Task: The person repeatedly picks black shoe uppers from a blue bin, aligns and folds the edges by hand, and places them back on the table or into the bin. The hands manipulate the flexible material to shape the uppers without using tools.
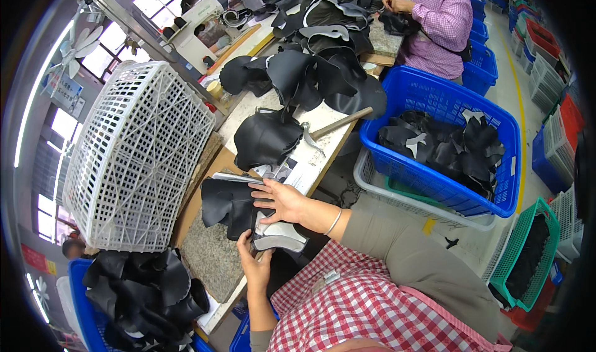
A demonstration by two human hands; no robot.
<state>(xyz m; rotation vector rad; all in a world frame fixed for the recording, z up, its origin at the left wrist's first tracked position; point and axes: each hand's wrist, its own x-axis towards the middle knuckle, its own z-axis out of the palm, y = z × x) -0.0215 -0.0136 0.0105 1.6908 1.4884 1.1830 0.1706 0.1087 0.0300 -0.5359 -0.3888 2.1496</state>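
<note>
A black leather shoe upper (231, 204) with a pale grey lining lies in front of me at the edge of the worktable. My right hand (278, 201) rests on it, palm down and fingers spread. Below, my left hand (253, 264) pinches the near edge, thumb on top, beside a white-lined flap (280, 237) that curves out toward my apron. Just beyond my hands sits a bunch of black uppers (267, 139). A hammer (338, 123) with a wooden handle lies to their right.
A grey stone slab (211, 252) lies at the near left. A white crate (139, 159) stands tilted on the left, above a blue crate (79, 284) of black pieces. Another blue crate (434, 82) of pieces stands right. Across the table, a person in a checked shirt (441, 17) handles black pieces.
</note>
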